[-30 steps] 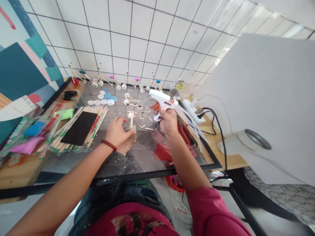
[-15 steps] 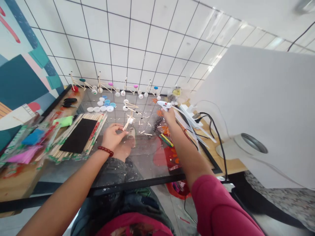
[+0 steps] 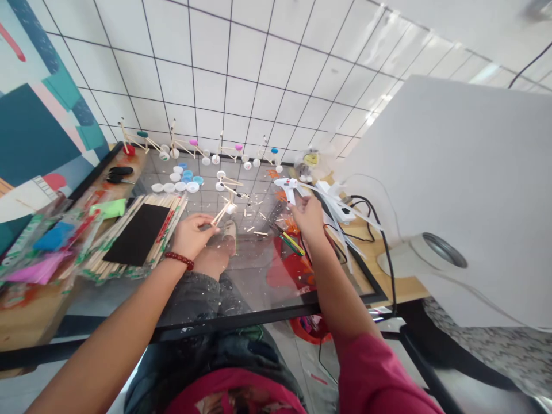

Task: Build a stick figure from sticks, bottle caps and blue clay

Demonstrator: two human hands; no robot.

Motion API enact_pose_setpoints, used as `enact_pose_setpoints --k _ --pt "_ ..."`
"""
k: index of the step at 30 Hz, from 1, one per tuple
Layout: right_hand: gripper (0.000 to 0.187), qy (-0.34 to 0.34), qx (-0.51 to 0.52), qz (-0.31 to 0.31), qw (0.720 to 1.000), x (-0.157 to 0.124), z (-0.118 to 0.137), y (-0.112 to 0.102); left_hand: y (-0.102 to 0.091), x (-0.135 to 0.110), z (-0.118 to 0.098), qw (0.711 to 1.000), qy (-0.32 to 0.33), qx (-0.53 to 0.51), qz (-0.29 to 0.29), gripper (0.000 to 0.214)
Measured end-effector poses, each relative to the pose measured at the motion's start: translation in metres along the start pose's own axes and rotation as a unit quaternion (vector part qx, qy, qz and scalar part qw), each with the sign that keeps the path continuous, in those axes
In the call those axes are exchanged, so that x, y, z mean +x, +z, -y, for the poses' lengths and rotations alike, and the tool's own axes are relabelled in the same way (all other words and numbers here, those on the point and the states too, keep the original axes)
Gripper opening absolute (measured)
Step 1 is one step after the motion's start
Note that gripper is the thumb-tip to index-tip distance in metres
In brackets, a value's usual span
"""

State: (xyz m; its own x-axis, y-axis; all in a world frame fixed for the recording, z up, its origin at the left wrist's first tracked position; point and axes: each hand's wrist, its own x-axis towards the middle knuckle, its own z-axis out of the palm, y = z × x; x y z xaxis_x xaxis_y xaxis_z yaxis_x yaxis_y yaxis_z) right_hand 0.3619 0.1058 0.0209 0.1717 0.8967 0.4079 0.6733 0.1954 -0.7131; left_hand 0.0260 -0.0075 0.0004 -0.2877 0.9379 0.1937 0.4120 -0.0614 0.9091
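Observation:
My left hand (image 3: 192, 234), with a red bead bracelet at the wrist, pinches the ends of thin wooden sticks (image 3: 221, 214). A white bottle cap (image 3: 232, 208) sits at their far end. To the right, a white glue gun (image 3: 286, 183) stands on the glass tabletop with its nozzle to the left. My right hand (image 3: 309, 217) is just beside its handle, thumb and fingers apart; whether a fingertip still touches the handle is hard to see. Beyond the left hand lies a stick frame with white caps (image 3: 221, 175).
Blue and white bottle caps (image 3: 187, 178) lie at back left. Several finished stick models stand along the tiled wall. Bundled sticks (image 3: 97, 259) under a black sheet (image 3: 137, 234) lie left. A yellow-green cutter (image 3: 291, 241), white glue sticks, a power strip (image 3: 334, 201) and cables are right.
My right hand has come off the glue gun and drawn back toward the lower right, leaving it standing on the table. My left hand keeps the sticks, shifted slightly left.

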Motion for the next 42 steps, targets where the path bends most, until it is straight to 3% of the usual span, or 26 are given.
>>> enact_pose_setpoints --k 1,2,5,8,12,19,28,35,42 --pt "0.034 0.005 0.024 -0.02 0.999 -0.014 0.009 -0.003 0.0 0.0 0.0 1.0 0.0 -0.004 -0.002 0.01" --pt "0.03 0.001 0.071 0.0 0.997 -0.028 0.02 -0.004 0.0 -0.001 0.0 1.0 0.001 -0.008 -0.005 0.01" --pt "0.022 -0.001 0.218 0.158 0.963 -0.065 0.065 0.013 -0.001 -0.002 0.0 1.0 0.004 -0.011 -0.012 0.01" --pt "0.021 0.087 0.32 0.293 0.897 -0.086 0.106 0.045 -0.004 -0.004 0.0 1.0 0.002 -0.014 -0.017 0.012" --pt "0.021 0.201 0.376 0.32 0.846 -0.088 0.132 0.079 -0.008 -0.004 0.001 0.999 -0.005 -0.029 -0.013 0.01" --pt "0.028 0.295 0.415 0.348 0.787 -0.087 0.143 0.087 -0.007 -0.004 0.001 0.998 0.02 -0.065 0.003 0.014" --pt "0.026 0.344 0.46 0.345 0.742 -0.088 0.152 0.079 -0.006 -0.006 0.002 0.998 0.033 -0.05 0.006 0.016" --pt "0.032 0.342 0.476 0.381 0.715 -0.084 0.139 0.088 -0.006 -0.007 0.001 0.999 0.039 -0.035 0.013 0.014" --pt "0.041 0.294 0.482 0.423 0.708 -0.08 0.125 0.099 -0.003 -0.005 0.0 0.999 0.048 -0.009 0.004 0.007"
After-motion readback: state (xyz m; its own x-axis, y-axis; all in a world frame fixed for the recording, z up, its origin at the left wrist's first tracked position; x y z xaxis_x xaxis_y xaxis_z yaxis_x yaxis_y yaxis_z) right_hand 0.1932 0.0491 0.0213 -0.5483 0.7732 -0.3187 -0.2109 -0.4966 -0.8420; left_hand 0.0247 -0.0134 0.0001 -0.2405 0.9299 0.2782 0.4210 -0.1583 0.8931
